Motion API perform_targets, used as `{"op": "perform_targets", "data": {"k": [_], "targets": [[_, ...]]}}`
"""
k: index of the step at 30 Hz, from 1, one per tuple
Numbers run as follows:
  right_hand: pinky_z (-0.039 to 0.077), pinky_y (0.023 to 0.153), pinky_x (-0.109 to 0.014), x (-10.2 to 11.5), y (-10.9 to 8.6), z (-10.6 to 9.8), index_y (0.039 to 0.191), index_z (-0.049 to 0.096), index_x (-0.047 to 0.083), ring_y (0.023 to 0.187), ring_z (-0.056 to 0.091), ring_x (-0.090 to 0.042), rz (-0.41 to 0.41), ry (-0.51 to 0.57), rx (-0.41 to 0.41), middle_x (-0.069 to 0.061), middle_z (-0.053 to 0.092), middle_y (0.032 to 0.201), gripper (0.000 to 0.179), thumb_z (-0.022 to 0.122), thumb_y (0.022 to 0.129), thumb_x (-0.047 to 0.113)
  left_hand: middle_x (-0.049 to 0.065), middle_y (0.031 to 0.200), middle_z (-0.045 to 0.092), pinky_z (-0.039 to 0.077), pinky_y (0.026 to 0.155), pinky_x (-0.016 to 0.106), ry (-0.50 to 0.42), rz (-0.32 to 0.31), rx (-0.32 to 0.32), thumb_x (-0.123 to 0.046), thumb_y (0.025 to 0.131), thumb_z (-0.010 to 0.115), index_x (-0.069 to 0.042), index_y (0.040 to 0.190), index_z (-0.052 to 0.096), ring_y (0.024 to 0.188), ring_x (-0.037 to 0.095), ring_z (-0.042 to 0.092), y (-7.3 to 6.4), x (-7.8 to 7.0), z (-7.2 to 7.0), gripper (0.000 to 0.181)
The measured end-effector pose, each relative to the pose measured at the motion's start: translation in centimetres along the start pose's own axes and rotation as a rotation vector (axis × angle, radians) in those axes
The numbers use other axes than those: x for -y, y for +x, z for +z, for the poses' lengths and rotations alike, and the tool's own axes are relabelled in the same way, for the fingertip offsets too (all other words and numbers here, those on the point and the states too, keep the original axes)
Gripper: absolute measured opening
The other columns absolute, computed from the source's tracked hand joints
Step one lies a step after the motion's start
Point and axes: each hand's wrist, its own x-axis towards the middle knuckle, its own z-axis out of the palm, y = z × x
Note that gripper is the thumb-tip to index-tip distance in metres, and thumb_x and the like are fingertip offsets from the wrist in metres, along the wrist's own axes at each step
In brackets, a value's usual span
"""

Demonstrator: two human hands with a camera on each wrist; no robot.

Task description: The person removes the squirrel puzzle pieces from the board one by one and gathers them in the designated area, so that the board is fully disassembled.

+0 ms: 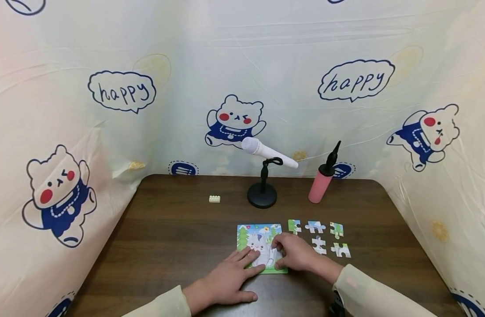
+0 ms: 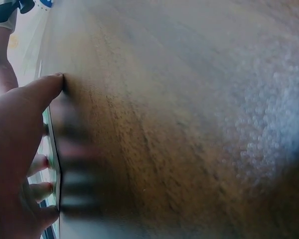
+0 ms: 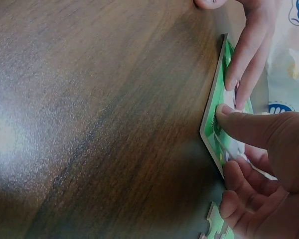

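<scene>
A jigsaw puzzle with a white cartoon animal on green lies in its square tray on the brown table. My left hand rests with fingers spread, its fingertips on the puzzle's lower left and its thumb out over the table. At the puzzle's right side my right hand pinches a puzzle piece between thumb and curled fingers. The right wrist view shows the piece tilted, with a pale edge raised above the picture. The hand covers much of it. In the left wrist view, the fingertips of the left hand meet the tray's edge.
Several loose puzzle pieces lie right of the tray. Behind stand a white microphone on a black stand and a pink hand pump with a black nozzle. A small cream toy brick sits back left. Printed cloth surrounds the table.
</scene>
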Motion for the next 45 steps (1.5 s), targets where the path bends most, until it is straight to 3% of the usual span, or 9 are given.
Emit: {"op": "perform_targets", "data": {"k": [7,14,22,26,33,45], "targets": [[0.047,0.067,-0.025,-0.5,0.0,-0.4,0.104,0.07,0.013,0.075,0.056,-0.011,-0.04,0.117,-0.009,0.003,0.063,0.084,0.025,0.085,0.084,0.013,0.006,0.167,0.034,0.036,0.117,0.056,-0.002,-0.018,-0.007,-0.072,0.097,0.049,-0.033,0.156,0.045,0.154,0.034,0.03,-0.1,0.0,0.1,0.071],[0.051,0.07,-0.025,-1.5,-1.1,-2.1,0.107,0.071,0.011,0.078,0.058,-0.011,-0.034,0.207,-0.024,0.004,0.064,0.088,0.023,0.082,0.088,0.018,0.005,0.167,0.033,0.036,0.117,0.056,-0.003,-0.029,0.007,-0.073,0.096,0.05,-0.034,0.156,0.045,0.155,0.033,0.029,0.0,0.1,0.3,0.072],[0.053,0.074,-0.025,-5.1,-5.0,-5.4,0.106,0.07,0.012,0.082,0.061,-0.011,0.007,0.235,-0.044,0.002,0.067,0.092,0.02,0.08,0.091,0.019,0.007,0.167,0.034,0.036,0.117,0.057,0.001,-0.023,-0.021,-0.071,0.096,0.052,-0.032,0.156,0.045,0.154,0.034,0.031,0.1,0.0,0.2,0.073],[0.054,0.072,-0.025,-7.6,-7.6,-6.1,0.107,0.07,0.008,0.082,0.063,-0.008,0.031,0.274,-0.062,0.001,0.068,0.091,0.021,0.079,0.091,0.017,0.008,0.166,0.035,0.038,0.115,0.057,0.013,-0.013,-0.036,-0.071,0.096,0.052,-0.031,0.156,0.046,0.153,0.035,0.032,0.1,0.0,0.0,0.072],[0.054,0.071,-0.025,-11.0,-11.9,-6.8,0.108,0.069,0.002,0.081,0.063,-0.006,0.056,0.324,-0.074,-0.003,0.069,0.091,0.023,0.078,0.091,0.013,0.006,0.167,0.032,0.037,0.116,0.057,-0.015,-0.008,-0.005,-0.071,0.097,0.05,-0.032,0.157,0.043,0.154,0.034,0.03,0.2,0.1,0.0,0.073],[0.05,0.067,-0.023,-13.5,-14.2,-6.0,0.103,0.07,0.005,0.076,0.059,-0.002,0.104,0.27,-0.075,0.0,0.065,0.088,0.022,0.082,0.087,0.015,0.005,0.168,0.032,0.036,0.117,0.056,-0.012,-0.016,0.012,-0.072,0.096,0.051,-0.033,0.157,0.043,0.154,0.033,0.029,0.1,0.1,0.0,0.073]]}}
